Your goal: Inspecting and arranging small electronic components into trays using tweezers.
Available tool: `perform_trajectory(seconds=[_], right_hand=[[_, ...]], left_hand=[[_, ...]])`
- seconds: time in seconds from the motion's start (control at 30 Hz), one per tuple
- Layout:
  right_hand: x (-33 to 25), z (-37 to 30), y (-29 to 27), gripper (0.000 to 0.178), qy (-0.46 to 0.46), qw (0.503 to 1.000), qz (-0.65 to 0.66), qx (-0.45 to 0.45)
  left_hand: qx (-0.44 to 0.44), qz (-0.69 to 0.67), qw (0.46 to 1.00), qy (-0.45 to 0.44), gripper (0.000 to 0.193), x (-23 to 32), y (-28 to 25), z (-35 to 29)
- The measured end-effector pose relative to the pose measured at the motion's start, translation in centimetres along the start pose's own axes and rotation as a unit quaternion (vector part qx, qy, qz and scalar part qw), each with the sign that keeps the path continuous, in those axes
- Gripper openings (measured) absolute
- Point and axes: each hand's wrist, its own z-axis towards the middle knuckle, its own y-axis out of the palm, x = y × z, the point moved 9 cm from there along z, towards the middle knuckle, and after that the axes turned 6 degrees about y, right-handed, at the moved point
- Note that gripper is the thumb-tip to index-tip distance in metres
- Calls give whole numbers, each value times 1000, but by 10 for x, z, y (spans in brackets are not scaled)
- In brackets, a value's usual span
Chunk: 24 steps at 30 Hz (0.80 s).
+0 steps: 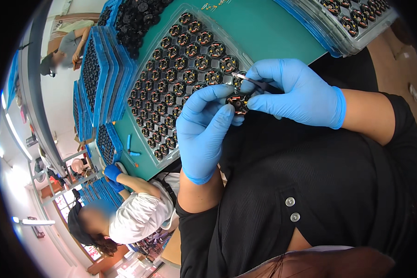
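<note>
Both of my hands wear blue gloves and meet over the near edge of a clear plastic tray (230, 41). Thumb and fingers of my left hand (200, 134) close around a small round black component (237, 104) with red and yellow bits on it. My right hand (301, 97) pinches a slim dark tool with a pale metal tip (251, 81), its exact kind partly covered by the fingers. The right thumb also reaches the component's edge. Rows of similar round components (180, 63) fill the tray's pockets.
Blue trays of dark parts (118, 76) are stacked left on the green table (282, 32), beside a heap of black parts (136, 23). Blue-handled cutters (130, 147) lie near a co-worker in white (141, 211). Filled trays (352, 41) stand upper right. Another person (69, 48) is farther off.
</note>
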Motion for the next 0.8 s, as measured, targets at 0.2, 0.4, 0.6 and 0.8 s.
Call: perform_trajectory(seconds=[0.2, 0.4, 0.6, 0.8], right_hand=[[2, -2, 2, 25, 18, 994, 111, 7], [0, -3, 6, 22, 15, 991, 134, -2], [0, -5, 6, 21, 16, 988, 153, -6], [1, -5, 5, 23, 12, 989, 150, 4]], left_hand=[[-17, -26, 999, 21, 33, 0, 3, -1], [21, -13, 1000, 12, 30, -5, -2, -4], [15, -33, 999, 13, 29, -6, 0, -4], [4, -63, 998, -4, 33, -9, 2, -5]])
